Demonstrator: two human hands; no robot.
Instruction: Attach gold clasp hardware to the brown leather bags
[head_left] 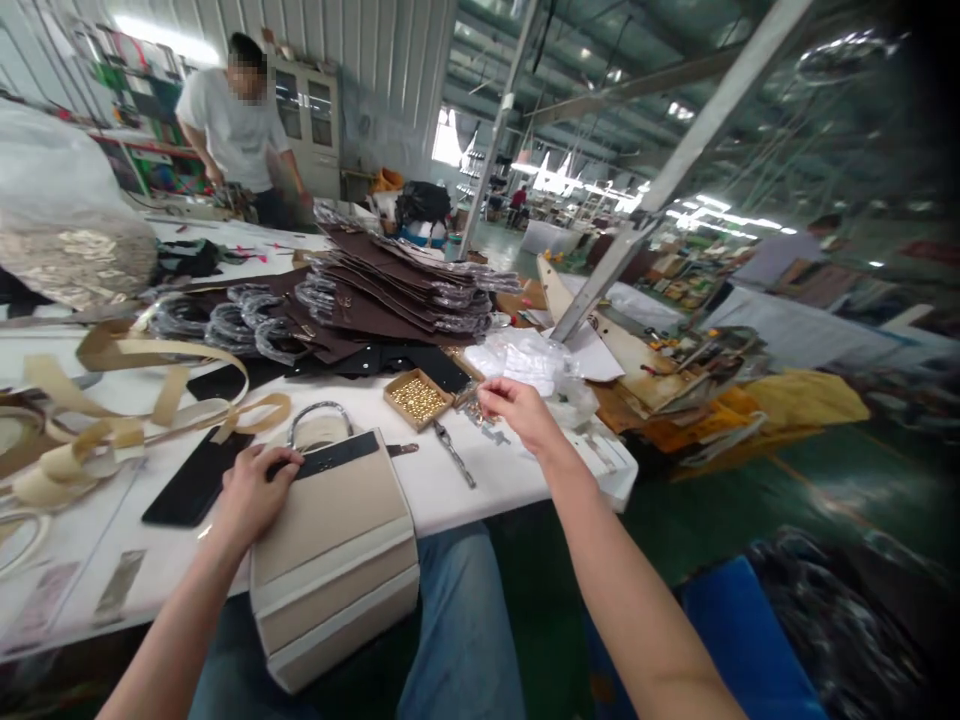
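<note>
A beige handbag (337, 540) with a black top panel and a plastic-wrapped handle (321, 408) leans on the table edge and my lap. My left hand (259, 490) grips its upper left corner, fingers curled onto the black panel. Out to the right, the fingertips of my right hand (517, 405) are pinched together over a small scatter of metal pieces (480, 412); whatever is between them is too small to make out. Between my hands stands a small cardboard box (397, 412) of gold-coloured studs. A slim metal tool (456, 458) lies in front of it.
Behind the box, dark brown bag pieces (382, 290) with wrapped handles are stacked high. Tan strips (172, 400) and a black panel (196, 478) lie to the left. A metal post (637, 235) rises at the right. Across the table stands a person (240, 130).
</note>
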